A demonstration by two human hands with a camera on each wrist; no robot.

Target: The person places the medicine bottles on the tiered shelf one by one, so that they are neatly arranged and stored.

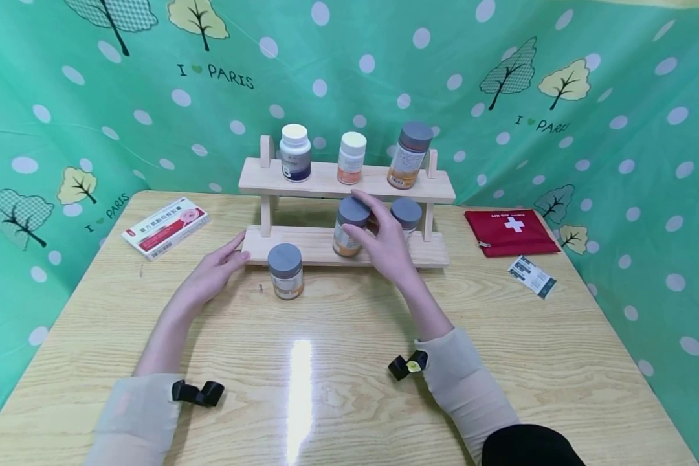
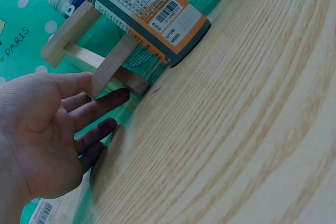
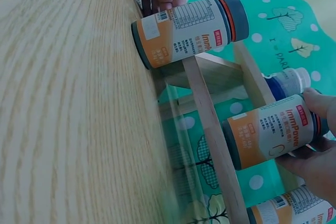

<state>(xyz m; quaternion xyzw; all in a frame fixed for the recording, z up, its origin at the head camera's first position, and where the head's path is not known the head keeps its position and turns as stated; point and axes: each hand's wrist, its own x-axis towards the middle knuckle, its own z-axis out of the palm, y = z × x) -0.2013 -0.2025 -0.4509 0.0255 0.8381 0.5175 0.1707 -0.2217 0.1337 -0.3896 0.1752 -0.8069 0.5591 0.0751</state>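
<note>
At the lower tier of a two-tier wooden rack, my right hand grips a grey-lidded supplement bottle between thumb and fingers. Its orange and white label shows in the right wrist view, where the bottle stands over the board. A similar bottle is partly hidden behind this hand. My left hand touches the left end of the lower tier, its fingers extended and holding no bottle. Right of that hand, another grey-lidded bottle stands on the table before the rack.
The upper tier bears two white-capped bottles and a grey-lidded one. A medicine box lies at the left. A red first aid pouch and a small packet lie at the right. Green cloth hangs behind.
</note>
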